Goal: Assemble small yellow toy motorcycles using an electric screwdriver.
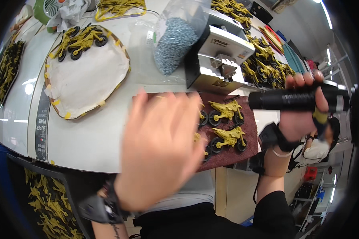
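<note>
At the fingers: the right hand point(303, 107) is clenched around a black power screwdriver point(299, 99), held level above the counter's right edge; the left hand point(159, 147) is blurred, fingers spread and released, nothing seen in it.
Under the left hand: a dark red mat point(243, 151) on the white counter point(87, 139), partly hidden.
Work on the mat: two yellow toy motorcycles point(227, 137) with black wheels are seen whole; others are covered by the hand.
Judged done: a small heap of finished motorcycles point(81, 40) lies on the round tray point(87, 79), which is mostly bare.
Judged left: many yellow parts point(263, 59) behind the white machine point(219, 55), a bag of screws point(173, 44).
</note>
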Motion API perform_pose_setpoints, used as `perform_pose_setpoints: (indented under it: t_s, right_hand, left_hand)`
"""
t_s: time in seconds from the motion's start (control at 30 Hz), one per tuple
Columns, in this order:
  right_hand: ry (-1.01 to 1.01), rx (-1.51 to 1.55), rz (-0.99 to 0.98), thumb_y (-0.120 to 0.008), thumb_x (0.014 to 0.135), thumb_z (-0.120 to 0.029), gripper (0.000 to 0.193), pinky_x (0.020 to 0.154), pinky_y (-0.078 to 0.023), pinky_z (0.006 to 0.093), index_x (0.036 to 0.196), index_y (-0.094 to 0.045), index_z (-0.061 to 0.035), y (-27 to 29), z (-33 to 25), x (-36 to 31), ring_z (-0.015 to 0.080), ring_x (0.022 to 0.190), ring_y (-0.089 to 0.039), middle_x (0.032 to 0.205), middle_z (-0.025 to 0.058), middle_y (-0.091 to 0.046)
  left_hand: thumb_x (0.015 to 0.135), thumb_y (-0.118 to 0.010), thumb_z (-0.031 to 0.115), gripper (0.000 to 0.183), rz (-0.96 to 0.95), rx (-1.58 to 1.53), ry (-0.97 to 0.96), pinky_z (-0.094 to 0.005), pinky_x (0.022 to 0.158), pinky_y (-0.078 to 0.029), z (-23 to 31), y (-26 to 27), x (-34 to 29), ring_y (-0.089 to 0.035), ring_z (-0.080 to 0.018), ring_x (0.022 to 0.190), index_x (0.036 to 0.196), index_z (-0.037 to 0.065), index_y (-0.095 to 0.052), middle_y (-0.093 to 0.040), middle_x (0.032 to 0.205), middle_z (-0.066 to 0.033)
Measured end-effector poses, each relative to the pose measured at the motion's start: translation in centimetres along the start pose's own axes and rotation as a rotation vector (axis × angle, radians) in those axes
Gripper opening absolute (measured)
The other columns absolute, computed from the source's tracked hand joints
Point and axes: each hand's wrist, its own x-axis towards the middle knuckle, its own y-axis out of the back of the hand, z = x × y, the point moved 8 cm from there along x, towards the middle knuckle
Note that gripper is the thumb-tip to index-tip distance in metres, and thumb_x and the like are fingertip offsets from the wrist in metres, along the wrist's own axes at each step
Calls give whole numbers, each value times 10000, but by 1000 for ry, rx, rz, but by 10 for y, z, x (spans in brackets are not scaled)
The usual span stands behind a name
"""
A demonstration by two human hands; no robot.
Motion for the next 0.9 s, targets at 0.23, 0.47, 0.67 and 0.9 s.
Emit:
perform_pose_setpoints:
  t_s: [0.23,0.47,0.67,0.9]
  right_hand:
    - [-19,-49,-11,-563,779,-119,301,630,-454,355,1046,-477,-10,2,27,34,171,576,-504,647,49,-487]
    - [30,-48,11,-584,765,-100,265,593,-441,324,995,-495,-3,5,22,41,156,538,-490,630,52,-491]
    - [-83,-17,12,-543,795,-152,269,649,-365,312,1036,-462,-65,-4,45,33,124,589,-408,656,7,-413]
    - [-175,168,-211,-547,811,-118,292,595,-326,228,1058,-409,-47,11,69,4,76,561,-362,681,-4,-377]
  left_hand:
    - [674,-667,269,304,-447,82,-265,-388,688,-446,-48,-64,88,-573,-317,733,844,38,-567,-595,763,-135]
    - [695,-691,296,367,-387,-265,-275,-351,781,-394,-58,-80,29,-524,-276,885,960,72,-571,-570,900,-94]
    - [716,-691,262,344,-269,-271,-154,-350,803,-385,-78,-84,15,-527,-258,892,987,75,-591,-586,945,-88]
    - [731,-633,354,362,-35,-363,-267,-387,757,-387,-88,-84,-3,-518,-266,843,977,96,-570,-555,850,-70]
